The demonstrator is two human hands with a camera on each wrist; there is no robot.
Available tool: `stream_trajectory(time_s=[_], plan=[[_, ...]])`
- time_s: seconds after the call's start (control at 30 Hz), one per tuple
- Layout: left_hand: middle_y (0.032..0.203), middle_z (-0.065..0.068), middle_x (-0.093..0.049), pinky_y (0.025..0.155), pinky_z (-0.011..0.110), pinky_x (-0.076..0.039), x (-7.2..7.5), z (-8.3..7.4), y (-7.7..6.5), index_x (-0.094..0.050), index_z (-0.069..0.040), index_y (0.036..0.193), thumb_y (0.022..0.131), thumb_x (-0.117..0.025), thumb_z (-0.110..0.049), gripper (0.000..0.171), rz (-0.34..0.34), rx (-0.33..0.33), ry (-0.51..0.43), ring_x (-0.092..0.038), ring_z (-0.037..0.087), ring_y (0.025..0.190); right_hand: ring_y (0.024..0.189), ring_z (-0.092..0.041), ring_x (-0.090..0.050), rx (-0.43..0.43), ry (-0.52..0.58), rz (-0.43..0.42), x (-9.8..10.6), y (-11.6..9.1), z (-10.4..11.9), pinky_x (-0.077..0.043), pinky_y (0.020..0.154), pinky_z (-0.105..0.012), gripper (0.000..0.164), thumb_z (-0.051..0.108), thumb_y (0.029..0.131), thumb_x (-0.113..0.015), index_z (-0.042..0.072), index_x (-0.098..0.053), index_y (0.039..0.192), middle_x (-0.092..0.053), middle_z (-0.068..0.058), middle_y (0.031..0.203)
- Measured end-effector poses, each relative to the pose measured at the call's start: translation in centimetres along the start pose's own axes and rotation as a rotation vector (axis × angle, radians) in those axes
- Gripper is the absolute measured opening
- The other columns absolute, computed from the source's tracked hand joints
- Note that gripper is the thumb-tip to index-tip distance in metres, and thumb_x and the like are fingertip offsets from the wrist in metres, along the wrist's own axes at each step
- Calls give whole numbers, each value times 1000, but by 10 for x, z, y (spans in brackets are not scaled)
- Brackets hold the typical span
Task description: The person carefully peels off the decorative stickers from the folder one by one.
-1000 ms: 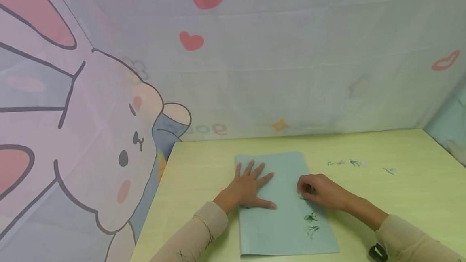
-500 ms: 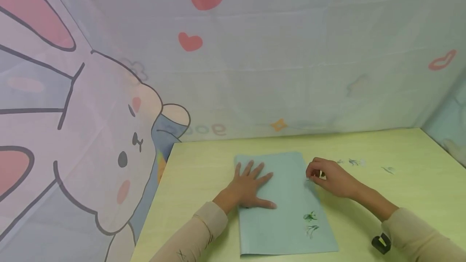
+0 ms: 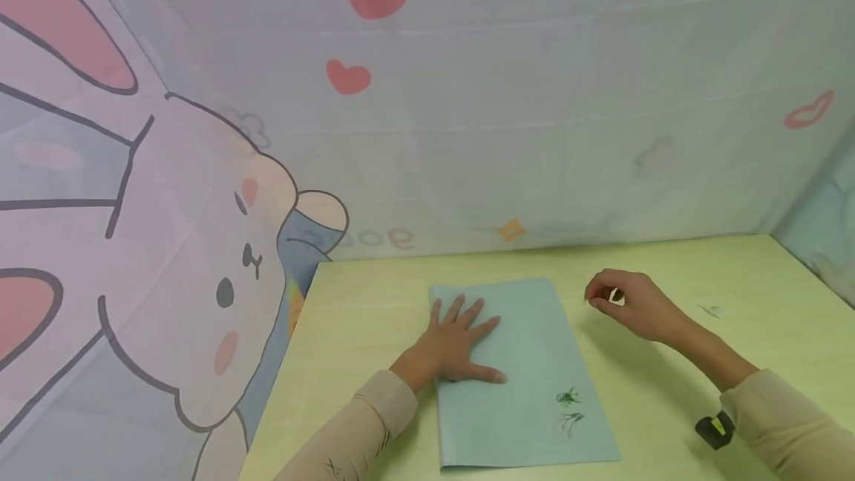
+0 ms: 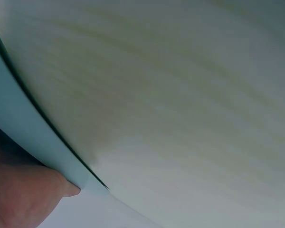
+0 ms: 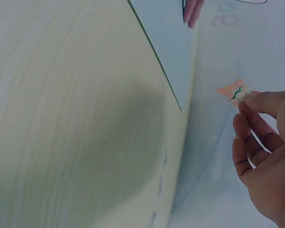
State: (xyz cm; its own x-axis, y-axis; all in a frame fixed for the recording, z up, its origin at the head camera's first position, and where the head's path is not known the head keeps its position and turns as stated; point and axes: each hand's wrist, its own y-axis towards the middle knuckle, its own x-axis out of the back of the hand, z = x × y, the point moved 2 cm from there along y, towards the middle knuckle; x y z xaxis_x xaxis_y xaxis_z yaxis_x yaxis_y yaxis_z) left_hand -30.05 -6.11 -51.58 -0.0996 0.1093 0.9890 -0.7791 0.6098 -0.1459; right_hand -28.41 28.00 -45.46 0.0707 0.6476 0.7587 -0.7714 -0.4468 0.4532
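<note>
My left hand [image 3: 461,347] lies with its fingers spread on a light blue paper folder [image 3: 528,332]; part of that hand [image 4: 23,194] shows at the folder's edge in the left wrist view. Two small green plant cut-outs [image 3: 568,396] lie on the folder's lower right. Beyond the folder's right edge, my right hand [image 3: 637,303] is raised above the table. Between its thumb and forefinger it pinches a tiny green-stemmed plant cut-out [image 5: 236,93], clearest in the right wrist view; the fingers hide part of it.
Several small plant cut-outs [image 5: 159,187] lie in a row on the table near its back edge, and another cut-out [image 3: 712,311] is farther right. A black object [image 3: 715,430] shows by the right sleeve. A printed cloth [image 3: 467,132] hangs behind the pale yellow table [image 3: 374,303].
My right hand has moved up and to the right, from over the folder's right edge to beyond it, pinching the small plant cut-out. The left hand has stayed in place.
</note>
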Motion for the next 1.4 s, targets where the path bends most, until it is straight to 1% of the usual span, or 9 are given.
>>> stream_trajectory(time_s=[0.3,0.43,0.67,0.77,0.87,0.93,1.13,1.27,1.4], plan=[[179,0,-10,125,69,-4,-4,2,2,-22,-41,170,83,-47,-96,106,0,-5,1,-3,37,164,83,-5,-63,-98,5,-16,4,-6,-12,-55,71,-26,12,3,98,-76,14,-78,103,-73,9,96],[179,0,-8,125,69,-2,-5,2,3,-20,-41,170,83,-46,-96,106,4,-6,-1,-1,36,164,83,-6,-65,-133,2,-12,7,-8,-16,-56,71,-26,11,4,98,-75,14,-77,102,-73,7,95],[179,1,-7,125,70,-1,-4,1,2,-20,-41,170,83,-46,-96,106,0,-7,-13,0,36,164,83,-7,-65,-215,36,57,4,-16,-27,-55,72,-27,11,3,99,-74,14,-74,99,-73,-2,93],[179,1,-7,125,70,-1,-3,2,2,-20,-41,170,83,-47,-96,106,-1,-6,-15,0,36,164,82,-6,-63,-230,58,83,-4,-19,-31,-55,71,-27,8,4,100,-73,12,-74,100,-72,0,92],[179,1,-7,125,70,-1,-4,2,2,-20,-41,170,83,-46,-96,106,2,-4,-9,0,36,164,81,-6,-62,-208,69,117,-14,-22,-33,-54,69,-27,7,5,99,-74,11,-75,103,-70,5,92],[179,0,-7,125,69,-2,-5,3,3,-20,-41,170,83,-46,-97,106,4,-2,-5,0,36,164,81,-6,-62,-162,70,142,-22,-23,-32,-54,67,-27,8,5,98,-75,9,-76,106,-70,6,93],[179,0,-7,125,69,-1,-7,5,3,-20,-42,170,82,-45,-97,107,4,-2,-7,1,36,164,78,-7,-62,-38,59,202,-41,-20,-25,-54,65,-27,17,-1,93,-77,1,-78,110,-70,-2,95],[179,0,-6,125,69,0,-7,5,2,-20,-42,170,82,-45,-97,107,1,-5,-11,1,36,164,77,-4,-57,44,-86,248,-46,-19,-20,-51,65,-27,16,3,93,-79,3,-82,109,-65,1,96],[179,0,-6,125,69,-1,-8,4,4,-19,-42,170,82,-45,-98,107,5,-3,-2,1,36,164,77,-3,-51,114,-214,244,-46,-26,-18,-48,64,-26,19,8,93,-81,5,-83,111,-61,4,96]])
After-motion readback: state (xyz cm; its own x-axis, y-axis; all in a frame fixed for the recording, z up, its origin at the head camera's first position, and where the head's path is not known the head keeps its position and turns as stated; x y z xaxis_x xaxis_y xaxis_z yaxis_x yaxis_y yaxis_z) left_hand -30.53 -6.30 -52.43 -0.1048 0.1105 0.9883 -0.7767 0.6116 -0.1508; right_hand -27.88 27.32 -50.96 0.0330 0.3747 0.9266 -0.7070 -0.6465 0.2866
